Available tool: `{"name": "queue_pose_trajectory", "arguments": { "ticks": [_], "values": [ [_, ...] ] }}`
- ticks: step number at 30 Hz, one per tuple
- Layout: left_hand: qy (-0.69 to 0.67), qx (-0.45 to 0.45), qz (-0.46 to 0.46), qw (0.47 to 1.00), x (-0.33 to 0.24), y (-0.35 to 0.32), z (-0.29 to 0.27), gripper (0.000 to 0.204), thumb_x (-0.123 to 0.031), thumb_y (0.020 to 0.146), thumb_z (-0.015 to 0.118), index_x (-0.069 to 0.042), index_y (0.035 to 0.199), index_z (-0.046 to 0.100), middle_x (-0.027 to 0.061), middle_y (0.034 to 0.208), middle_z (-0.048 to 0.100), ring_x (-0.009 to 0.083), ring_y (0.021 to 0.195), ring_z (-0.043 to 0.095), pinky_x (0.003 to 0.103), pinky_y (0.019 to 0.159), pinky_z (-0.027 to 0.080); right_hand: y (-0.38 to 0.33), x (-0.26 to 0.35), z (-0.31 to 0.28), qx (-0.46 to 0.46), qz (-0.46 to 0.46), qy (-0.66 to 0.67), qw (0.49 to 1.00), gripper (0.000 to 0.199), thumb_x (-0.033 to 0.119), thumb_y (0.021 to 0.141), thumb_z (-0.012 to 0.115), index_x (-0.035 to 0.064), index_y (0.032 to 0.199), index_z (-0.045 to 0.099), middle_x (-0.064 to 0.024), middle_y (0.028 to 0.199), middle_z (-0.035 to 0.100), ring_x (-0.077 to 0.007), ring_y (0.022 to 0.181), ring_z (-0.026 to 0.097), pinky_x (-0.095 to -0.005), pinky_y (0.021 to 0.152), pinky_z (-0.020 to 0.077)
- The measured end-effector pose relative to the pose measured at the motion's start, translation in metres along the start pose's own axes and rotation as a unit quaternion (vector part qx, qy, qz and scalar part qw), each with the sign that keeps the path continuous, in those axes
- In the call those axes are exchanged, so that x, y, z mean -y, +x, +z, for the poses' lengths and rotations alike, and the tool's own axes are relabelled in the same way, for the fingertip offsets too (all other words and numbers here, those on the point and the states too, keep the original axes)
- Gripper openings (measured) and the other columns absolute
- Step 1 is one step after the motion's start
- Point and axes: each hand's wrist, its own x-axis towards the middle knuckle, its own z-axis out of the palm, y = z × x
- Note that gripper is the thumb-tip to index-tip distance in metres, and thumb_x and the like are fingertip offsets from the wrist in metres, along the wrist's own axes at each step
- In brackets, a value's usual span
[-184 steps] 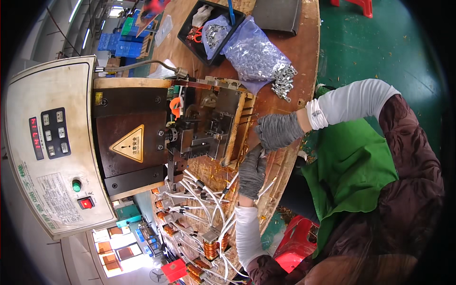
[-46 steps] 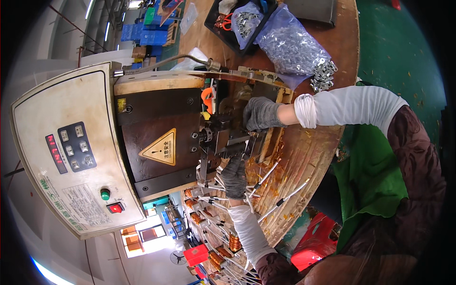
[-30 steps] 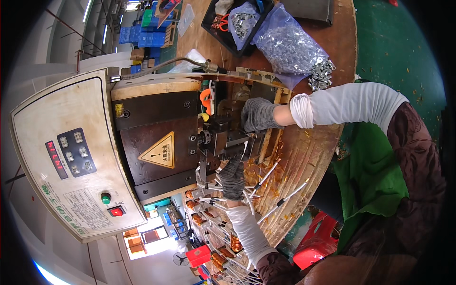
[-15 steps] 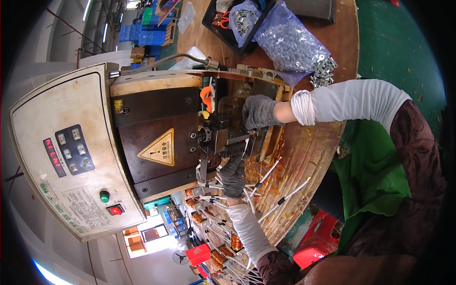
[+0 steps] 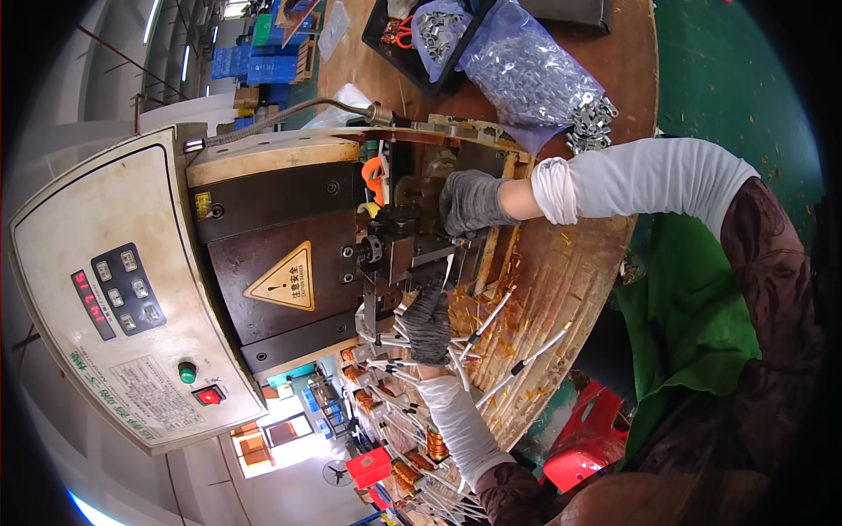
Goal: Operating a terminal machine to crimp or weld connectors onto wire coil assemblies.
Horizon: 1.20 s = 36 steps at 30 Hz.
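Observation:
My left hand, in a dark grey glove, is closed around white cable beside the press tooling. A thin white length runs from it toward the tooling and my other hand. Higher in the picture, my right hand, gloved alike, is curled against the far side of the tooling. Its fingertips are hidden, and I cannot make out what they hold. The crimping press has a dark front with a yellow warning triangle, and a pale control box with a lit red display.
A blue plastic bag spills metal cable lugs onto the wooden table. Beside it stands a black tray. White cables and copper coils lie past my left hand. Copper-coloured scraps litter the table. A red stool stands below.
The whole view has shifted slightly, with the press a little farther left. The display reading differs. Both hands keep about the same place at the tooling.

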Motion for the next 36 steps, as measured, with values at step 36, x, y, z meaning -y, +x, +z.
{"name": "queue_pose_trajectory", "arguments": {
  "ticks": [36],
  "values": [
    [-0.196, -0.252, -0.230, 0.919, 0.073, -0.017, -0.061, 0.039, -0.003, 0.080, 0.057, 0.001, 0.119, 0.057, 0.0127, 0.106, 0.062, 0.0173, 0.085, 0.060, 0.026, 0.068, 0.049, -0.164, -0.069, 0.108, 0.006, -0.363, -0.497, 0.788, 0.016, 0.025, 0.074, 0.062, 0.0096, 0.076, 0.062, -0.0053, 0.081, 0.058, -0.0243, 0.088, 0.056, -0.0347, 0.075, 0.0441]
  ]
}}
